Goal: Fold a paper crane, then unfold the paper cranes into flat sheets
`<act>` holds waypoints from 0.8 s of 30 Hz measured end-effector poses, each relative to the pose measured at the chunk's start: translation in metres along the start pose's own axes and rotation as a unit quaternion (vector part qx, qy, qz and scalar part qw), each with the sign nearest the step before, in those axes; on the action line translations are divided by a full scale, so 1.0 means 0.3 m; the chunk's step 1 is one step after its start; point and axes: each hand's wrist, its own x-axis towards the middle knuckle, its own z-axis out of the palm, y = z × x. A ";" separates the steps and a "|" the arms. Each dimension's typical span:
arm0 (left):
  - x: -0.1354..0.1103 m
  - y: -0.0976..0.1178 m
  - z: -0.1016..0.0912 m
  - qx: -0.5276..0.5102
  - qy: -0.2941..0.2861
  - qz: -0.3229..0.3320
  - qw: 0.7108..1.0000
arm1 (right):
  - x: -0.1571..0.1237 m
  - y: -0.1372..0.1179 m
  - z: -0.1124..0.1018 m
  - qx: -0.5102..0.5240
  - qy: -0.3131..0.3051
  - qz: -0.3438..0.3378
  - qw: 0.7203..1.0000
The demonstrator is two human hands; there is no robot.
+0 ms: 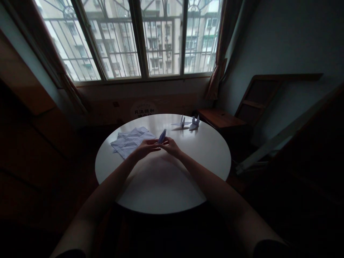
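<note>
Between my hands, just above the middle of the round table [161,186], is a narrow piece of folded paper [162,136], its pointed end up and tilted slightly right. My left hand [147,147] closes on its lower left side. From the right, the fingers of my right hand [171,146] pinch its lower part. The fingertips of both hands nearly meet at its base, and the exact grip there is too small to make out. Creased paper sheets [129,141] lie in an overlapping pile left of my left hand.
Two folded paper cranes, one [183,123] beside the other [194,123], stand near the table's far right edge. Behind the table are a barred window [161,46] and a low wooden stand [221,119]. Dark furniture [303,186] flanks the right side.
</note>
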 end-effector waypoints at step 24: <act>0.020 0.001 -0.024 0.053 0.118 0.051 0.990 | -0.001 -0.016 0.002 0.117 0.022 0.035 0.992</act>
